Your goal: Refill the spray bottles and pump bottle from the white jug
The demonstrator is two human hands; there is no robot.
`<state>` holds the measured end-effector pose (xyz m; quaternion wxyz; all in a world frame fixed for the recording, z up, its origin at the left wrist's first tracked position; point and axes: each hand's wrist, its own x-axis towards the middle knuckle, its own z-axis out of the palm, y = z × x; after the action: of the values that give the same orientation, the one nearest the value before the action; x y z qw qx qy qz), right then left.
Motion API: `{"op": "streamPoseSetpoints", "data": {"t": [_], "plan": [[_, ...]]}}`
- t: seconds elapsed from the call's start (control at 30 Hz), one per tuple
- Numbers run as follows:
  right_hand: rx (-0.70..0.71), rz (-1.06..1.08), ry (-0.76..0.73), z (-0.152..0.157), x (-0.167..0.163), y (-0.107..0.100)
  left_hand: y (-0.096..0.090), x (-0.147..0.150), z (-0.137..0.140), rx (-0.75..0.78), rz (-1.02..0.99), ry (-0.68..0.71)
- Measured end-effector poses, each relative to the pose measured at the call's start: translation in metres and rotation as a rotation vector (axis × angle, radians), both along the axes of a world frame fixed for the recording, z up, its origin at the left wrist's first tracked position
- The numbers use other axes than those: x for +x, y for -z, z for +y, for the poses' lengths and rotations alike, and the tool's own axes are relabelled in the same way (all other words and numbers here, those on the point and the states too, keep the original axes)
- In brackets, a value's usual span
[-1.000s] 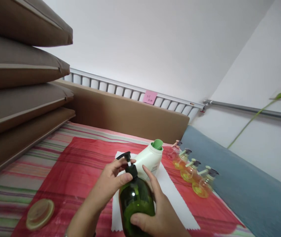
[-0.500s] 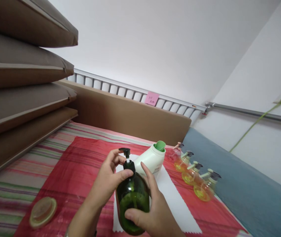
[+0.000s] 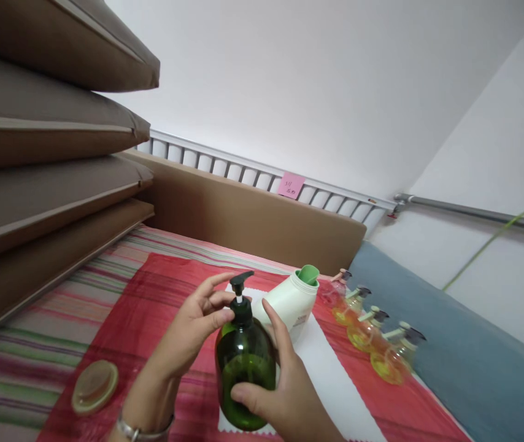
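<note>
A dark green pump bottle (image 3: 247, 387) stands nearly upright in front of me, part full of liquid. My right hand (image 3: 289, 387) grips its body, thumb across the front and fingers round the far side. At its neck, my left hand (image 3: 197, 322) has its thumb against the black pump top (image 3: 240, 301), with the fingers curled around behind. The pump's spout points right. Just behind the bottle leans a pale white-green container (image 3: 289, 301), tilted, with a green scoop (image 3: 308, 274) in its mouth.
Several small pump bottles (image 3: 388, 362) with pink, orange or yellow liquid line the right side. A round lid (image 3: 95, 385) lies on the red cloth (image 3: 151, 301) at left. White paper (image 3: 331, 368) lies beneath the bottle. Stacked brown cushions (image 3: 59, 184) rise at left.
The pump's spout has turned from pointing left to pointing right. My left thumb has shifted slightly along the collar. My right hand keeps its hold; the view has shifted slightly.
</note>
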<state>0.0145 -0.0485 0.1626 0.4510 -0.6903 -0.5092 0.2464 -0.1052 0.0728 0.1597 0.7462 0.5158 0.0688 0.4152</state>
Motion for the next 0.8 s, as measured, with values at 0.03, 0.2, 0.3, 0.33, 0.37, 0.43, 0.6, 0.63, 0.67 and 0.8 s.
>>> {"op": "streamPoseSetpoints", "data": {"t": [0.03, 0.2, 0.3, 0.33, 0.37, 0.43, 0.6, 0.63, 0.67, 0.8], "plan": [[0.005, 0.005, -0.003, 0.001, -0.001, 0.0, -0.001, -0.002, 0.0, -0.004, -0.001, 0.041], [0.019, 0.013, -0.016, 0.005, -0.006, 0.004, -0.002, -0.003, -0.001, 0.092, -0.008, -0.158], [0.014, 0.006, -0.011, 0.008, -0.01, 0.006, -0.001, -0.007, 0.001, 0.092, 0.036, -0.164], [0.013, 0.005, -0.009, 0.008, -0.011, 0.007, -0.001, -0.009, 0.002, 0.071, 0.031, -0.088], [0.012, 0.004, -0.008, 0.009, -0.012, 0.007, 0.0, -0.012, 0.003, 0.049, 0.011, -0.006], [0.015, 0.008, -0.009, 0.011, -0.014, 0.008, 0.001, -0.016, 0.004, 0.026, -0.048, 0.083], [0.03, 0.019, -0.026, 0.018, -0.017, 0.016, -0.002, -0.02, 0.003, 0.058, -0.012, -0.186], [0.028, 0.025, -0.039, 0.02, -0.017, 0.019, -0.002, -0.022, 0.003, 0.053, 0.007, -0.198], [0.026, 0.038, -0.052, 0.023, -0.017, 0.023, -0.002, -0.024, 0.004, 0.041, 0.014, -0.176], [0.056, 0.183, -0.085, 0.047, -0.021, 0.04, 0.004, -0.037, 0.012, -0.026, -0.051, -0.149]]}}
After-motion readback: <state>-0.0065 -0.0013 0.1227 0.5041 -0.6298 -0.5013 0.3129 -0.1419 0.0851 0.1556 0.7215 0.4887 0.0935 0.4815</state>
